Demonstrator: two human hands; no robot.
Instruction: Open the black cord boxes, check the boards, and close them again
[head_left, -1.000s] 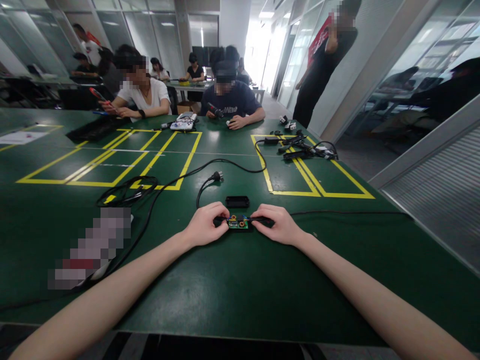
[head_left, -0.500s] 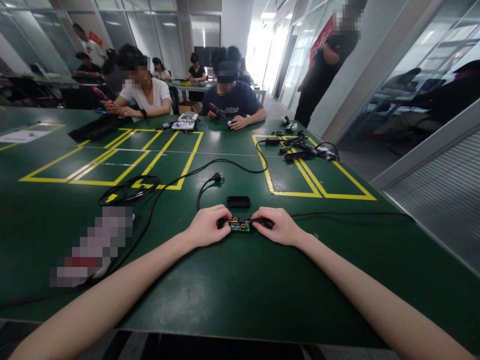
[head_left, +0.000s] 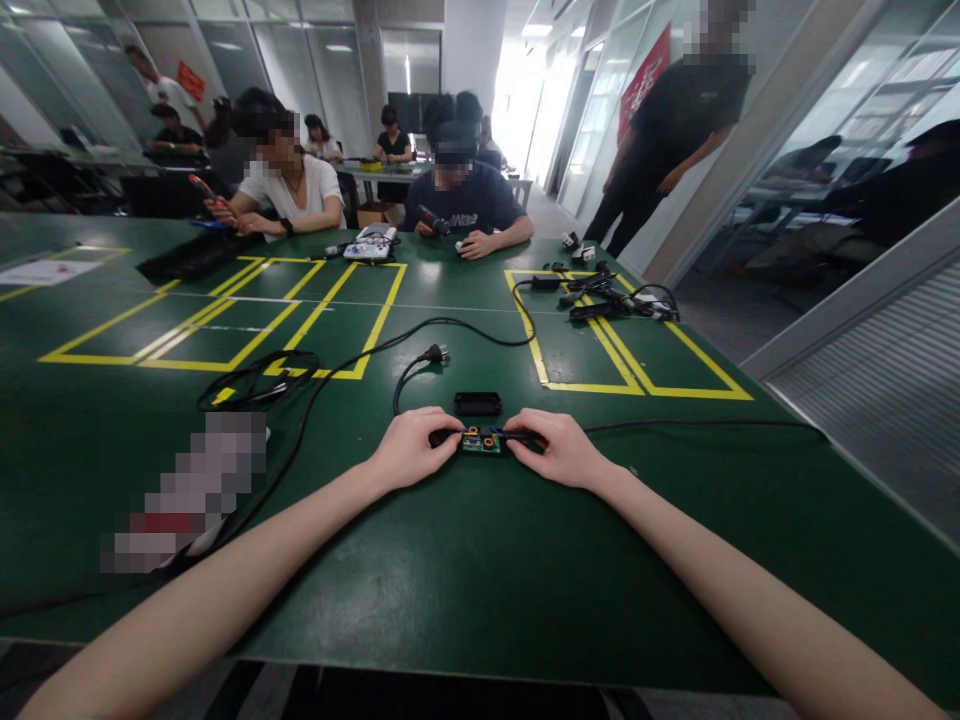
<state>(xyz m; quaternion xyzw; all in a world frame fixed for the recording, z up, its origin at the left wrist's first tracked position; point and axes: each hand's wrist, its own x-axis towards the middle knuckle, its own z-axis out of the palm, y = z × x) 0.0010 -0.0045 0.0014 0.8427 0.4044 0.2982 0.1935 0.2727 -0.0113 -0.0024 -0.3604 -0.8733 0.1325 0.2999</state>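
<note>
A small green circuit board (head_left: 481, 447) with copper-ringed coils and thin coloured wires lies between my hands. My left hand (head_left: 412, 446) is closed, thumb and fingers pinching the black cable (head_left: 444, 437) at the board's left end. On the opposite side my right hand (head_left: 561, 450) pinches the other black cable (head_left: 525, 435), which runs off to the right across the table. Just beyond the board sits an open black plastic case half (head_left: 477, 403). Whether the board rests in a second shell cannot be made out.
A black power plug (head_left: 435, 354) lies past my left hand on the green table (head_left: 420, 580). Coiled cable (head_left: 259, 385) and a blurred-out item (head_left: 195, 490) are at left. More black adapters and cables (head_left: 600, 295) lie far right, near yellow tape. Two people sit opposite.
My hands have shifted very slightly, and the board sits a touch higher and more level between them. The standing person at the right has turned and lowered an arm.
</note>
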